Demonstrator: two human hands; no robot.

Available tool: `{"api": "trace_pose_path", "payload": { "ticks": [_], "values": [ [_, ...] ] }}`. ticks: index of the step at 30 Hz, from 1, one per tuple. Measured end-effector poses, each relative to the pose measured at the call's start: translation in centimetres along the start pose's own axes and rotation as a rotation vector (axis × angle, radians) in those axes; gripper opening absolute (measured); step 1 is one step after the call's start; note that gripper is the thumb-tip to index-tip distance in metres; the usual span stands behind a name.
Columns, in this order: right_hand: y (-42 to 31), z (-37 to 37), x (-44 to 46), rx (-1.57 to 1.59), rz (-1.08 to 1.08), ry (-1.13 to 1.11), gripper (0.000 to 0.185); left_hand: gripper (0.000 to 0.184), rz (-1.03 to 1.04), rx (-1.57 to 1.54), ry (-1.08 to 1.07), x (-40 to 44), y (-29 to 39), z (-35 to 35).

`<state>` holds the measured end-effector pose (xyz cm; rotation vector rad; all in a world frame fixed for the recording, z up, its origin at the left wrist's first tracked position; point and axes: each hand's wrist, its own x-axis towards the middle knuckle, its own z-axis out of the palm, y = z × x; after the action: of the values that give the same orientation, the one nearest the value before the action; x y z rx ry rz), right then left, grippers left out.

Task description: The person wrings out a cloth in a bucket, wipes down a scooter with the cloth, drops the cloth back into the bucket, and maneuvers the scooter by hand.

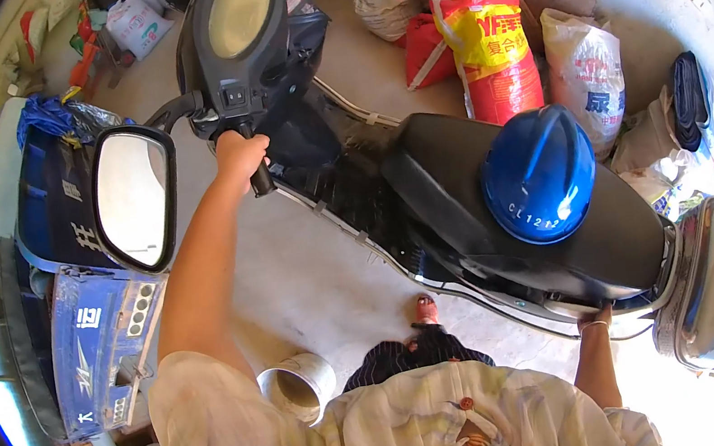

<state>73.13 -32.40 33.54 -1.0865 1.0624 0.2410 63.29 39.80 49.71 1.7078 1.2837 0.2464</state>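
A dark scooter stands crosswise before me, its black seat (449, 164) at the right and its round display (240, 11) at the top. My left hand (242, 159) is wrapped round the black handlebar grip (262, 180), beside a large mirror (135, 199). Low on the right, my right hand (595, 315) is at the scooter's rear side, under the seat edge; its fingers are mostly hidden beneath the bodywork. On the seat rests a blue helmet (539, 176). Behind it, at the rear end, is a rounded silvery case (703, 284).
Beyond the scooter stand a red and yellow sack (494, 58), a white sack (585, 77) and a tied bag (386, 2) by the wall. A blue vehicle panel (101, 350) is at the left. A white bucket (298, 388) sits on the floor near my legs.
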Motion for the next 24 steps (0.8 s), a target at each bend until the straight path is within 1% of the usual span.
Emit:
{"api": "trace_pose_path", "payload": {
  "ticks": [2, 3, 5, 6, 7, 8, 10, 11, 12, 13, 15, 18, 19, 21, 22, 23, 24],
  "values": [
    [0.5, 2.6, -0.6, -0.03, 0.049, 0.238, 0.043, 0.013, -0.042, -0.066, 0.068, 1.9, 0.2, -0.2],
    [1.6, 3.8, -1.6, 0.011, -0.014, 0.081, 0.042, 0.013, -0.045, -0.064, 0.071, 3.1, 0.3, -0.5],
    [2.8, 6.6, -2.3, 0.048, 0.0, 0.086, 0.041, 0.012, -0.045, -0.017, 0.055, 5.5, 0.2, -1.5],
    [3.8, 6.7, -3.2, 0.107, 0.004, 0.079, 0.041, 0.012, -0.032, -0.013, 0.05, 5.9, 0.3, -2.7],
    [4.6, 6.1, -2.0, 0.07, -0.045, 0.066, 0.041, 0.012, -0.019, -0.027, 0.061, 6.8, 0.2, -3.6],
    [5.4, 7.6, -3.2, 0.064, -0.034, 0.1, 0.041, 0.012, -0.008, -0.041, 0.069, 7.8, 0.0, -4.4],
    [6.3, 12.4, -7.7, 0.023, -0.016, 0.297, 0.041, 0.012, -0.003, -0.023, 0.069, 9.8, 0.0, -6.1],
    [7.8, 9.4, -3.3, 0.096, -0.086, 0.034, 0.04, 0.012, 0.002, -0.009, 0.072, 10.4, 0.1, -7.1],
    [8.4, 11.1, -4.9, 0.1, -0.059, 0.129, 0.042, 0.013, 0.005, 0.001, 0.075, 10.7, 0.2, -8.0],
    [9.1, 12.1, -6.1, 0.118, -0.079, 0.071, 0.042, 0.013, -0.007, -0.007, 0.12, 10.9, 0.4, -8.9],
    [10.0, 13.7, -8.3, 0.093, -0.096, -0.014, 0.042, 0.013, 0.006, -0.011, 0.095, 11.9, 0.0, -11.2],
    [12.3, 15.9, -9.5, 0.083, -0.141, 0.052, 0.034, 0.013, 0.046, 0.017, 0.054, 14.3, 0.1, -14.6],
    [13.1, 16.6, -9.8, 0.103, -0.134, 0.122, 0.03, 0.012, 0.053, 0.045, 0.039, 15.7, -0.1, -16.3],
    [14.9, 18.9, -11.5, 0.07, -0.142, 0.116, 0.03, 0.01, 0.087, 0.113, 0.023, 18.3, -0.3, -19.2],
    [15.7, 20.3, -12.8, 0.056, -0.137, 0.124, 0.03, 0.005, 0.009, 0.113, -0.034, 19.7, -0.3, -20.9],
    [16.5, 21.3, -13.5, 0.016, -0.155, 0.227, 0.032, 0.006, 0.021, 0.129, -0.05, 21.2, -0.8, -22.4],
    [17.3, 22.4, -14.3, -0.003, -0.157, 0.121, 0.038, 0.006, 0.036, 0.147, -0.072, 22.6, -0.9, -23.8]
  ]
}}
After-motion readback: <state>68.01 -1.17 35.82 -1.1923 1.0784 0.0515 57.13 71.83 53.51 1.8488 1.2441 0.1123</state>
